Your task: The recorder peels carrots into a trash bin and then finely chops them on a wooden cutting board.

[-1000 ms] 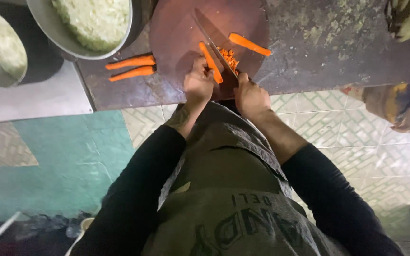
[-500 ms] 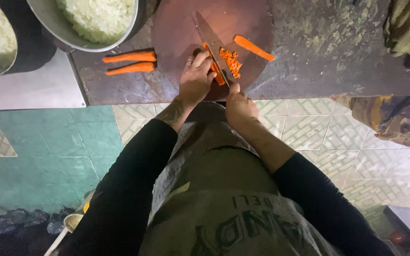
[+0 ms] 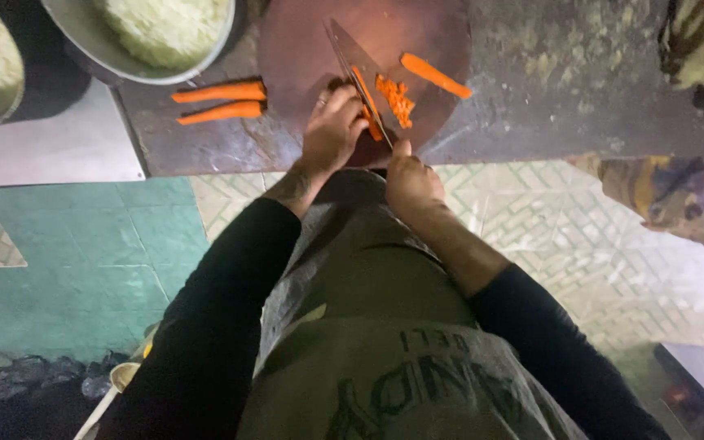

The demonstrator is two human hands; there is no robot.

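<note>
- The carrot lies on the round board, under my left hand. It looks hard and a bit slippery, so I press it near the cut end.
- My right hand is wrapped tight around the knife handle, blade angled across the carrot.

We've got the cutting board top centre on the worktop, two carrots just left of it, and a bowl upper left of those.
</note>
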